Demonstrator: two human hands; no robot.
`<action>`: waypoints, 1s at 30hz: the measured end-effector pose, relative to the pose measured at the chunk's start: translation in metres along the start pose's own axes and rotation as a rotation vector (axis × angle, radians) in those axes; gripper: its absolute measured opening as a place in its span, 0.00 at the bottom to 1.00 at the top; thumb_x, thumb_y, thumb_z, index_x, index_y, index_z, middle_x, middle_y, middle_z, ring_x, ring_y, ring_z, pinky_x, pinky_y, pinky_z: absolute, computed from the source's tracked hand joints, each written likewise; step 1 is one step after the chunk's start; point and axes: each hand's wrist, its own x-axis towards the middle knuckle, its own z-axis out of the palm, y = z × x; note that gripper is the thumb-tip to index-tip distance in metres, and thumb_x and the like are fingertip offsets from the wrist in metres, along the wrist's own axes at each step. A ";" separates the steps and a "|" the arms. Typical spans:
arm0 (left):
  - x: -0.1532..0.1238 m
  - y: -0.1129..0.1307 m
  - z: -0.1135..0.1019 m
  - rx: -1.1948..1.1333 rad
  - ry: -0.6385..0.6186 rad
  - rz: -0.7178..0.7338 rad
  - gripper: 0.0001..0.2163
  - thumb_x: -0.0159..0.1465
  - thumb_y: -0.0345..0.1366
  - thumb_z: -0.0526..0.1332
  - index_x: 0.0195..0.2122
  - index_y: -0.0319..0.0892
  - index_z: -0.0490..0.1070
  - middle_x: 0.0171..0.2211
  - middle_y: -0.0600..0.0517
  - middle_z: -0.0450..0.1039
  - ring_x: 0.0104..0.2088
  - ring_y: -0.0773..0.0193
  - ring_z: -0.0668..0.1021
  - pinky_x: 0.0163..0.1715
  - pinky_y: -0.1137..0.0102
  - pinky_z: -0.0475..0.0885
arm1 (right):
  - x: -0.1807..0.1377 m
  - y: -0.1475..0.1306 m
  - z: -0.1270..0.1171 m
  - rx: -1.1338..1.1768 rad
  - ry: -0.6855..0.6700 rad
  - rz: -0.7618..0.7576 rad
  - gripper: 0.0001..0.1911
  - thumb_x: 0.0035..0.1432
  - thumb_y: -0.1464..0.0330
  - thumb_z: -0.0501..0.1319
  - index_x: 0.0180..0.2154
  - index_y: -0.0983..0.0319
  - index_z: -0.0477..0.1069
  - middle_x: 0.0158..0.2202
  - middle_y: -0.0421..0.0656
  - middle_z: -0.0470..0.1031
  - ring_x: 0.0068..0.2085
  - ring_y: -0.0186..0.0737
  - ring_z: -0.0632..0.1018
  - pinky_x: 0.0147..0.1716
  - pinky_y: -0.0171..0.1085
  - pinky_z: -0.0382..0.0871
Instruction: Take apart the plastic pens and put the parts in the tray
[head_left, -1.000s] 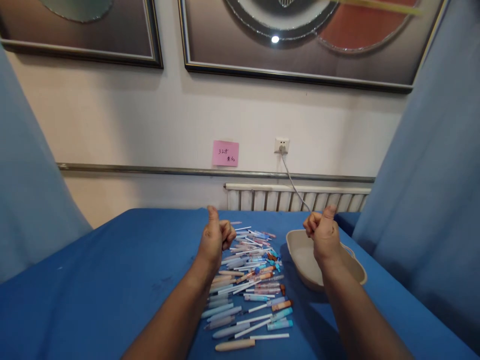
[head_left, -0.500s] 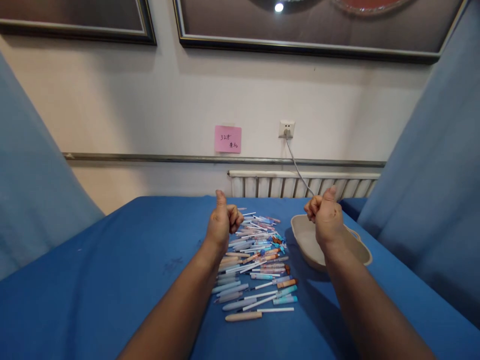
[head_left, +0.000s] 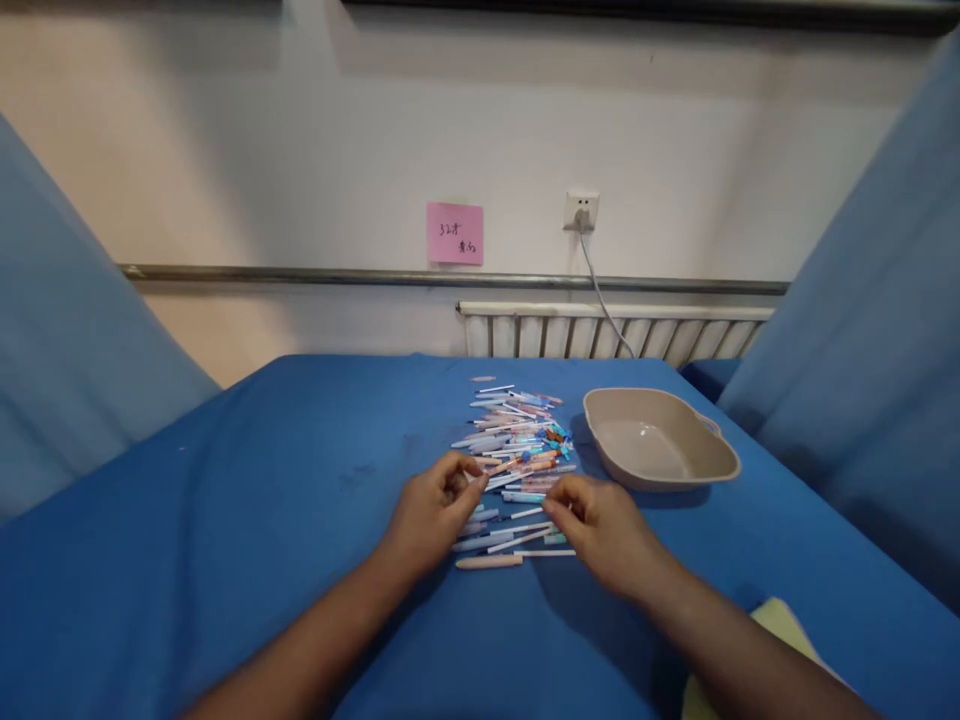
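Note:
Pens in grey, blue, tan and orange, several with slim white parts, lie in a loose column on the blue cloth. My left hand is over the left side of the column, its fingers curved and the thumb slightly apart from the index finger. On the right side, my right hand hovers low over the pens with thumb and index tips close together; nothing is plainly held. A tan pen lies nearest to me, below both hands. Some pens are hidden behind the hands.
A beige basin stands right of the pens. Yellow cloth or paper shows under my right forearm. Blue curtains hang at both sides. Behind the blue-covered table are a radiator, a cable and a pink note.
Both hands have come down from raised fists with thumbs up to the pens, and their fingers have loosened. The view has tilted down; the basin and the yellow item show more.

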 end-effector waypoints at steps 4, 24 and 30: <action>-0.020 -0.014 -0.009 0.307 -0.211 0.107 0.10 0.63 0.40 0.56 0.30 0.41 0.72 0.19 0.59 0.62 0.21 0.68 0.66 0.23 0.74 0.58 | -0.015 0.011 0.010 -0.239 -0.245 -0.079 0.09 0.61 0.71 0.55 0.33 0.60 0.73 0.34 0.42 0.77 0.36 0.38 0.76 0.35 0.34 0.61; -0.029 -0.022 0.007 0.585 -0.591 0.177 0.07 0.64 0.36 0.56 0.39 0.46 0.74 0.34 0.52 0.77 0.33 0.60 0.78 0.31 0.73 0.65 | -0.007 0.021 0.023 -0.648 -0.428 -0.149 0.09 0.62 0.72 0.54 0.36 0.62 0.73 0.36 0.46 0.77 0.35 0.41 0.77 0.30 0.35 0.63; -0.030 -0.023 0.005 0.638 -0.604 0.180 0.07 0.64 0.36 0.57 0.39 0.46 0.73 0.36 0.51 0.77 0.35 0.59 0.78 0.32 0.71 0.65 | -0.008 0.021 0.022 -0.680 -0.432 -0.164 0.09 0.62 0.71 0.53 0.36 0.62 0.72 0.36 0.47 0.77 0.35 0.45 0.78 0.30 0.36 0.64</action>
